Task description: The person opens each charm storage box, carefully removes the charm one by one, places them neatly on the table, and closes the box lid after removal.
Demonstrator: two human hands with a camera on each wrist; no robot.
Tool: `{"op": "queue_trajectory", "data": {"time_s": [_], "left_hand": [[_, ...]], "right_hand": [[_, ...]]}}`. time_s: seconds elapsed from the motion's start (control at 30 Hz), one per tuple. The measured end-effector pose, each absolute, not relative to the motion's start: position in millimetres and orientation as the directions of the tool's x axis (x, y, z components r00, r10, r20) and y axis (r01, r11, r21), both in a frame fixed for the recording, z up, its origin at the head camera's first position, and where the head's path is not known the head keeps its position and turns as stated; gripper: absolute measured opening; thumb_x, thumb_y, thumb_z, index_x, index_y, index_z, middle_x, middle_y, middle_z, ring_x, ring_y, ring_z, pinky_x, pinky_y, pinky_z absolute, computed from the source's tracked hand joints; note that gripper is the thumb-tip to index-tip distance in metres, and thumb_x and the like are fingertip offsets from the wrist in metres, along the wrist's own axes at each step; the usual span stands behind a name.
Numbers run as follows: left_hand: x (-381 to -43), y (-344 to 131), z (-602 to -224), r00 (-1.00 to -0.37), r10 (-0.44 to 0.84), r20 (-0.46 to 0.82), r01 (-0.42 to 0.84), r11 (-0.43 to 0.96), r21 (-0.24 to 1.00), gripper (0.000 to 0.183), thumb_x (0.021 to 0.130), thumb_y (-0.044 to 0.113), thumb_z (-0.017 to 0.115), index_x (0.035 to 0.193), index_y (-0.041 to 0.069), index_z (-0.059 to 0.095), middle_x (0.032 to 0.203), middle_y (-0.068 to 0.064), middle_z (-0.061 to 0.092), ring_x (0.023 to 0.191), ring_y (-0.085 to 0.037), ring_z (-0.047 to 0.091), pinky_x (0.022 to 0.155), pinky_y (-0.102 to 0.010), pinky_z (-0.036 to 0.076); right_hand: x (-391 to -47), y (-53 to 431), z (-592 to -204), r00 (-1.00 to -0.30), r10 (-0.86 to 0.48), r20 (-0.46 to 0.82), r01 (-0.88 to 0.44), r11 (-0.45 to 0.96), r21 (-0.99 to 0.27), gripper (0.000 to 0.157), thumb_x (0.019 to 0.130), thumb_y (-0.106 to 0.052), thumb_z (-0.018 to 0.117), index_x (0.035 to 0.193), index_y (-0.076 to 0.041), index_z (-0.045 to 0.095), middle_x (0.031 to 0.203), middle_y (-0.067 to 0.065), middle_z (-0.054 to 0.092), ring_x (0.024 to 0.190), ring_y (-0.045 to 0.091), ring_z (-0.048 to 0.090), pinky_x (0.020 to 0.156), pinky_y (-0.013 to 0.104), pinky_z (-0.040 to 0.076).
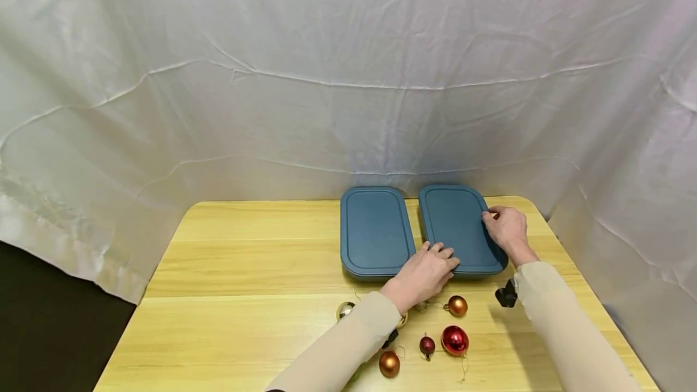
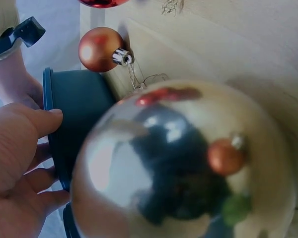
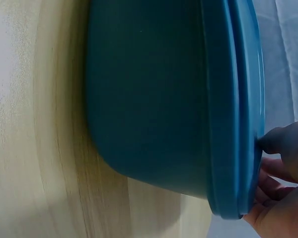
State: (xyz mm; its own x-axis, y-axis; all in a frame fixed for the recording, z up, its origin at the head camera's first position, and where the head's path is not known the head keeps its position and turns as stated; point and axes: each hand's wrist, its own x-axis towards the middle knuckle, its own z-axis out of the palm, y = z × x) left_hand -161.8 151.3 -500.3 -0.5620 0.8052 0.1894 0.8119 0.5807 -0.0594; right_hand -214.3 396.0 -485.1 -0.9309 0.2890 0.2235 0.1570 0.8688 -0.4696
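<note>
Two blue lidded boxes stand side by side at the table's back. My right hand (image 1: 507,228) pinches the right edge of the right box's lid (image 1: 457,222); the right wrist view shows thumb and fingers at the rim, above the box's side wall (image 3: 149,99). My left hand (image 1: 427,271) rests over the same lid's front left corner. Its thumb (image 2: 49,119) touches the rim, and the fingers spread over the corner. A large gold bauble (image 2: 184,163) fills much of the left wrist view, hiding part of the box.
Left of it stands the other box (image 1: 376,231). In front lie an orange bauble (image 1: 456,305), a shiny red bauble (image 1: 454,340), a small dark red bauble (image 1: 427,345) and a copper bauble (image 1: 389,364). A gold bauble (image 1: 344,310) is partly behind my left sleeve. A pale curtain (image 1: 348,77) hangs behind.
</note>
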Motion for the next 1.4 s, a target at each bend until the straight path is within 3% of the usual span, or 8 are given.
{"op": "queue_trajectory", "data": {"time_s": [0.5, 1.03, 1.2, 1.4], "left_hand": [[-163, 151, -498, -0.569, 0.806, 0.163, 0.810, 0.583, -0.056, 0.037, 0.111, 0.035, 0.055, 0.146, 0.026, 0.065, 0.154, 0.007, 0.060, 0.145, -0.013, 0.054, 0.125, -0.034, 0.043], [-167, 144, -498, -0.581, 0.804, 0.124, 0.812, 0.583, 0.020, 0.039, 0.111, 0.034, 0.055, 0.148, 0.024, 0.063, 0.156, 0.005, 0.058, 0.148, -0.012, 0.051, 0.126, -0.033, 0.041], [-166, 143, -497, -0.581, 0.803, 0.128, 0.812, 0.584, 0.022, 0.039, 0.111, 0.034, 0.056, 0.147, 0.025, 0.064, 0.155, 0.006, 0.058, 0.148, -0.012, 0.051, 0.126, -0.034, 0.041], [-167, 145, -495, -0.594, 0.796, 0.115, 0.802, 0.597, 0.009, 0.039, 0.111, 0.036, 0.054, 0.148, 0.027, 0.063, 0.156, 0.008, 0.057, 0.148, -0.010, 0.050, 0.126, -0.032, 0.040]], "right_hand": [[-214, 394, -487, -0.928, 0.313, 0.201, 0.186, 0.858, -0.479, 0.042, 0.107, -0.021, 0.056, 0.130, 0.012, 0.068, 0.106, 0.031, 0.073, 0.088, 0.041, 0.067, 0.071, 0.046, 0.054], [-215, 388, -492, -0.929, 0.310, 0.200, 0.181, 0.854, -0.488, 0.042, 0.108, -0.022, 0.056, 0.132, 0.011, 0.067, 0.112, 0.033, 0.073, 0.096, 0.047, 0.069, 0.077, 0.055, 0.059], [-215, 385, -489, -0.936, 0.293, 0.197, 0.178, 0.874, -0.452, 0.042, 0.108, -0.019, 0.055, 0.132, 0.013, 0.066, 0.118, 0.035, 0.070, 0.102, 0.051, 0.067, 0.083, 0.060, 0.058], [-219, 376, -481, -0.961, 0.172, 0.216, 0.092, 0.936, -0.340, 0.049, 0.106, -0.023, 0.060, 0.140, 0.012, 0.059, 0.131, 0.042, 0.058, 0.118, 0.057, 0.056, 0.097, 0.068, 0.052]]}}
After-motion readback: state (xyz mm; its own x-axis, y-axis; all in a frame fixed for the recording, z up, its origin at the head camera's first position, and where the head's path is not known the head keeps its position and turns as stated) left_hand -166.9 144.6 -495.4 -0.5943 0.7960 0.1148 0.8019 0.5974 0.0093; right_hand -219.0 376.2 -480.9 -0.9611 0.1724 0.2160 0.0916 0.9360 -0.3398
